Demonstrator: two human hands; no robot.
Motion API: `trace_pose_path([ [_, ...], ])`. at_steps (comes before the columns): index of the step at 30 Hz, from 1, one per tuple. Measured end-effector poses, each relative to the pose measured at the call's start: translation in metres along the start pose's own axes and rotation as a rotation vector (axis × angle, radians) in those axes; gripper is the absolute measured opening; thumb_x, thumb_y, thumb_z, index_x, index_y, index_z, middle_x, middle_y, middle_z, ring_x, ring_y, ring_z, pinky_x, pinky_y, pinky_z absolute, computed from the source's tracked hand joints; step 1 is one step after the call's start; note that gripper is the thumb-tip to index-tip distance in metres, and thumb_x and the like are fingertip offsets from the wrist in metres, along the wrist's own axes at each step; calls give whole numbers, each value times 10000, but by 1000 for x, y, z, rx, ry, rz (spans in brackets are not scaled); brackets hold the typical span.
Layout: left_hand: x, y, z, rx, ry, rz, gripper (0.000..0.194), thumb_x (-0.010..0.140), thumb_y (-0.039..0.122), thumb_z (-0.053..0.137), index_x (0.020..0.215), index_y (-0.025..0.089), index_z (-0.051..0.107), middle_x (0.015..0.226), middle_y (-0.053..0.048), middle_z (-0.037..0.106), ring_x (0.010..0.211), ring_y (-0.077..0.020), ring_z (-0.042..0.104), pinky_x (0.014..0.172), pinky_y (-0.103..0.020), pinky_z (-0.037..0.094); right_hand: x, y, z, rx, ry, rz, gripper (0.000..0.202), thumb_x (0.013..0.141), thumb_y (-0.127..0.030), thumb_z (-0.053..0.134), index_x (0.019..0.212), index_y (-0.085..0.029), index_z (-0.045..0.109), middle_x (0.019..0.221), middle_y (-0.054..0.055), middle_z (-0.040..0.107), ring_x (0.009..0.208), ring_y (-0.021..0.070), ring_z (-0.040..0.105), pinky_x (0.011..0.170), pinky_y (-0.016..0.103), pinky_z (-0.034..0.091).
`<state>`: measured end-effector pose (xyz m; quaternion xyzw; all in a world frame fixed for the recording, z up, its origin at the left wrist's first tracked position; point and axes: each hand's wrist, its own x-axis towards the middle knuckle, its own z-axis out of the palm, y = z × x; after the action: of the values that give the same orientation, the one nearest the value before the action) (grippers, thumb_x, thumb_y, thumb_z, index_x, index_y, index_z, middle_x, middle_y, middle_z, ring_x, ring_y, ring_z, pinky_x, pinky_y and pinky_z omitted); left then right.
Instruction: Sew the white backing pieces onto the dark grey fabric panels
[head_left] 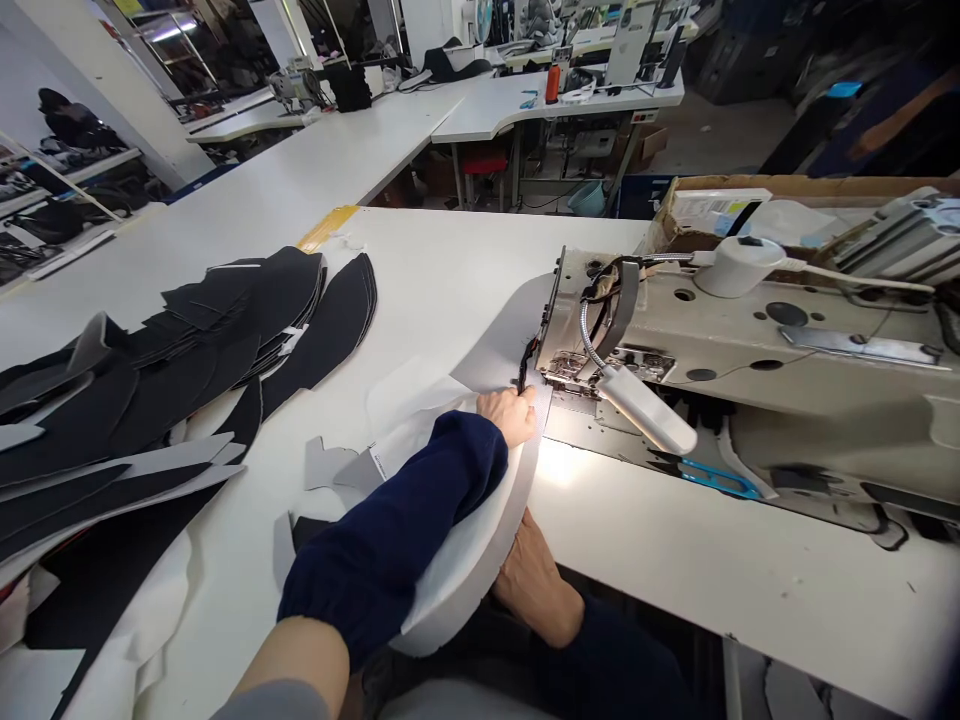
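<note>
A white and light grey fabric panel with a curved edge runs from my lap up to the needle area of a sewing machine. My left hand is on the panel close to the presser foot, its fingers curled and pinching the material. Lower down, my right hand grips the curved edge from the side; its fingertips are hidden behind the fabric. A white lamp on a flexible neck lights the sewing spot. Blue-handled thread snips lie by the machine's bed.
Stacks of dark cut fabric pieces cover the left of the white table. Grey scraps lie left of my forearm. A cardboard box stands behind the machine. Farther back are more worktables and an orange thread cone.
</note>
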<state>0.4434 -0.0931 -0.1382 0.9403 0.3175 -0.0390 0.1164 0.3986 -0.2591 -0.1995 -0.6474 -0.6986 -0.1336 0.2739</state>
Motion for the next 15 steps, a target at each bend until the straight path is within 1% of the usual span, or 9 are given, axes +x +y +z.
trace_pose_path([
  [5, 2, 1, 3, 16, -4, -17, 455, 866, 321, 408, 1313, 276, 479, 1013, -76, 644, 891, -253, 617, 732, -356, 434, -3, 3, 4, 37, -22, -10, 283, 873, -66, 367, 716, -196, 562, 706, 24, 570, 778, 205, 525, 906, 450, 441],
  [8, 1, -2, -2, 17, -16, -16, 445, 875, 334, 396, 1308, 285, 483, 996, -70, 642, 872, -250, 613, 734, -358, 433, -7, 3, 8, 40, -31, -19, 256, 870, -72, 383, 760, -189, 582, 730, 30, 585, 793, 211, 538, 920, 465, 432],
  [10, -5, -7, -7, 34, -26, 43, 449, 865, 386, 426, 1299, 289, 494, 983, -66, 637, 892, -253, 599, 774, -369, 426, -10, -1, 8, 43, -50, -1, 244, 869, -73, 387, 820, -176, 602, 790, 49, 612, 852, 225, 553, 947, 477, 417],
  [11, -10, -10, -10, 53, -28, 94, 462, 849, 424, 456, 1289, 294, 504, 982, -65, 629, 916, -258, 586, 804, -378, 417, -12, -5, 7, 40, -70, 22, 246, 869, -75, 384, 863, -168, 612, 859, 67, 629, 911, 238, 555, 970, 491, 399],
  [13, -21, -18, -15, 99, -23, 198, 497, 801, 488, 522, 1268, 316, 526, 1003, -65, 601, 960, -267, 551, 849, -392, 396, -13, -16, 1, 21, -128, 60, 264, 868, -87, 383, 965, -150, 621, 1015, 108, 632, 1028, 270, 534, 1015, 522, 353],
  [15, -31, -24, -16, 128, -14, 255, 507, 774, 506, 556, 1253, 341, 541, 1031, -67, 567, 970, -267, 521, 858, -394, 384, -12, -27, -5, 5, -192, 64, 280, 861, -97, 406, 1034, -141, 622, 1073, 126, 627, 1070, 289, 522, 1036, 543, 325],
])
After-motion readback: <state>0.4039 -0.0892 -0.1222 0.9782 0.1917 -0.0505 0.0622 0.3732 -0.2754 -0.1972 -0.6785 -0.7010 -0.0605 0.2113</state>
